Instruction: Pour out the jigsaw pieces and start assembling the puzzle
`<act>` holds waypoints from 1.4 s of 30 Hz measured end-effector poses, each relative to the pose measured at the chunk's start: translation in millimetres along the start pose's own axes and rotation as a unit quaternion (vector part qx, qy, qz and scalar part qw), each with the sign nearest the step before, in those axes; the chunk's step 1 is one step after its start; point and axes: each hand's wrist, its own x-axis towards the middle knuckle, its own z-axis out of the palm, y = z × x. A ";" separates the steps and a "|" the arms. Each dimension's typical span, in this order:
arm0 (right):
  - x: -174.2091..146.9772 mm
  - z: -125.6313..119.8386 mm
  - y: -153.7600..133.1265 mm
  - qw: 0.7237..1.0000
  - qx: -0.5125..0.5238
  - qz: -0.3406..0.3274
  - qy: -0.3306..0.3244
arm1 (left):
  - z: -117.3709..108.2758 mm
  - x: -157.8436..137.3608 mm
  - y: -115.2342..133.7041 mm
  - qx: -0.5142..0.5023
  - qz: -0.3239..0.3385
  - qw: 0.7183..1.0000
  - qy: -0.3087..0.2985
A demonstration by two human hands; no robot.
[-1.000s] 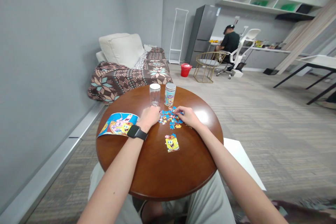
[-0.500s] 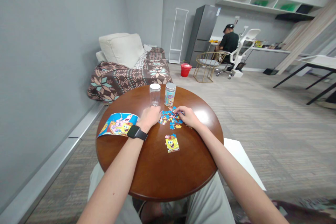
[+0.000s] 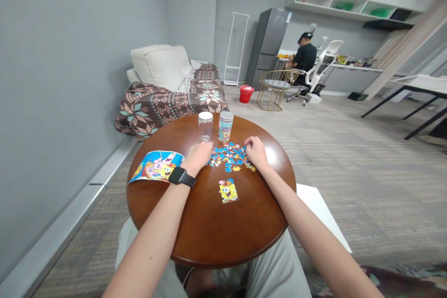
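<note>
A loose pile of jigsaw puzzle pieces, mostly blue with some yellow and pink, is spread on the round brown table. My left hand, a black watch on its wrist, rests curled against the pile's left edge; its fingertips are hidden. At the pile's right edge lies my right hand, its fingers bent inward, and whatever they hold is too small to make out. Nearer to me is a small joined puzzle section with a yellow cartoon face. A printed picture sheet lies left of my left hand.
Behind the pile stand a clear jar with a white lid and a printed jar with a silvery lid. Farther off are a covered sofa, a red bin, a gold-framed chair and a seated person.
My right hand has moved from over the pile to its right edge, uncovering more pieces there. My left hand has hardly moved.
</note>
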 end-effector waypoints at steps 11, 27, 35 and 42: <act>1.5 -4.4 -3.8 0.976 0.139 0.165 -0.040 | -3.0 -2.2 3.6 -0.028 0.020 0.999 0.037; 0.0 -8.1 -10.8 0.977 0.144 0.154 -0.036 | 2.7 2.3 -1.0 -0.094 0.066 0.991 0.067; 1.3 -6.0 -7.3 0.986 0.124 0.103 -0.042 | 4.1 3.8 -1.9 -0.076 0.066 0.992 0.078; 0.5 -5.1 -8.3 0.990 0.117 0.057 -0.050 | 1.7 3.3 0.4 -0.060 0.080 0.992 0.077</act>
